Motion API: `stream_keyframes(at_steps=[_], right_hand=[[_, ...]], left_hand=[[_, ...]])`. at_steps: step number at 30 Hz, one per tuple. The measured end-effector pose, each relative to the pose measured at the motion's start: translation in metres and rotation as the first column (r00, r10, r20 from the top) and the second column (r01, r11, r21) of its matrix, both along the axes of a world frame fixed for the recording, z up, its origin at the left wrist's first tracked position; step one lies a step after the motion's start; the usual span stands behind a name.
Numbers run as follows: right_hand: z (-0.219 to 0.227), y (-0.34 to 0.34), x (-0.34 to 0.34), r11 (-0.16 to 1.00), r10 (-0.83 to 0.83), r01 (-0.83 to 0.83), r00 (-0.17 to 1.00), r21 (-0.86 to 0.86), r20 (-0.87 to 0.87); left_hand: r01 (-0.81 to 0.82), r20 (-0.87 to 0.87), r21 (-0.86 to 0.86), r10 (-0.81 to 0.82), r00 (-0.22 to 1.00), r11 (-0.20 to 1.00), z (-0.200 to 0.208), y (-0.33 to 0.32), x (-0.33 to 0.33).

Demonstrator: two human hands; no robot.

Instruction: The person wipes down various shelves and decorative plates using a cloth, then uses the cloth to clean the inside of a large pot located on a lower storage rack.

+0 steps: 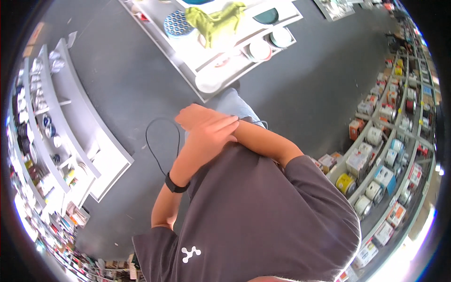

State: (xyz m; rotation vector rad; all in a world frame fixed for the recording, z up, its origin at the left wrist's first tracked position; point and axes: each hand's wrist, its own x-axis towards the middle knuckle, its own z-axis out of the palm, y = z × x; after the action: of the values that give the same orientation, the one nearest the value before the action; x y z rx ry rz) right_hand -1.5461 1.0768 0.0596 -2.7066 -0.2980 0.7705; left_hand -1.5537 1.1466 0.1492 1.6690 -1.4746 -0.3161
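Note:
My arms are crossed in front of my dark grey T-shirt (pixel 263 207). My left hand (pixel 210 137), with a black band (pixel 175 184) on its wrist, lies across my right forearm (pixel 260 137), its fingers stretched out. Just beyond it, my right hand (pixel 190 116) points left. Its fingers are partly hidden, so I cannot tell whether they are curled. A thin black cable (pixel 147 134) loops out left of my hands, and a short stretch of it shows right of my left fingertips. Whether either hand touches the cable is unclear.
Ahead stands a white display table (pixel 190 54) with a green horse figure (pixel 218 21), a blue patterned round piece (pixel 177 23) and bowls (pixel 260 49). White shelving (pixel 84 108) curves along the left. Shelves of boxes (pixel 359 160) line the right. The floor (pixel 324 84) is grey.

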Motion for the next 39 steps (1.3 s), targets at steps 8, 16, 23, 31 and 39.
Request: stream_keyframes(at_steps=[8,16,23,31,39], right_hand=[[0.008,0.08,-0.012,0.284,-0.224,0.606,0.796,-0.743,0.563],[-0.033,0.047,-0.025,0.586,0.116,0.521,0.705,-0.621,0.7],[-0.053,0.03,-0.02,0.984,0.027,0.086,0.799,-0.157,0.601],[-0.106,0.051,-0.009,0.78,-0.282,0.024,0.905,0.625,0.317],[-0.144,0.056,-0.013,0.666,-0.357,0.056,0.899,0.744,0.252]], left_hand=[[-0.213,-0.115,0.377,0.274,0.955,0.901,0.006,0.011,0.033],[-0.189,0.153,-0.146,0.211,0.965,0.971,-0.005,0.028,0.008],[-0.248,0.093,-0.028,0.249,0.964,0.968,0.002,0.027,0.01],[-0.542,-0.236,0.008,0.528,0.816,0.841,-0.006,-0.001,0.073],[-0.343,-0.292,0.142,0.371,0.882,0.928,0.004,0.003,0.065]])
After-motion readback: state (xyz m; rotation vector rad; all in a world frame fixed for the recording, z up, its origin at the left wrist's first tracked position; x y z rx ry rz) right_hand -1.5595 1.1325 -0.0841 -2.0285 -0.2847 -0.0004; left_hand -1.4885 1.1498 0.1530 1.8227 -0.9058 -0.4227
